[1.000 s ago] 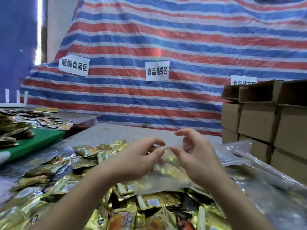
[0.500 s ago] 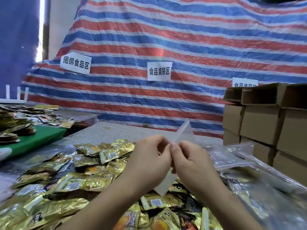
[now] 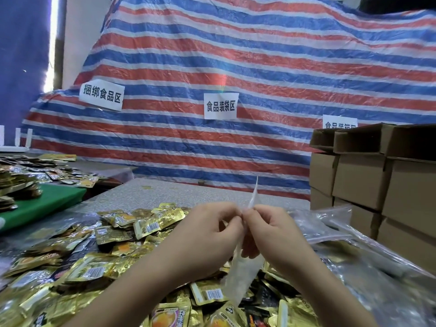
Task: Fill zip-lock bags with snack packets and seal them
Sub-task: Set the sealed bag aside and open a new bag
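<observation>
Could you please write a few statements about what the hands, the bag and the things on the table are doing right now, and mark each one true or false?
1. Both the left hand and the right hand pinch the clear zip-lock bag. True.
2. The zip-lock bag lies flat on the table. False: it is held up edge-on above the gold snack packets.
3. Cardboard boxes are stacked at the right. True.
4. The gold snack packets are lined up in neat rows. False: they lie in a loose heap.
5. The green board sits at the right, by the boxes. False: it is at the left.
</observation>
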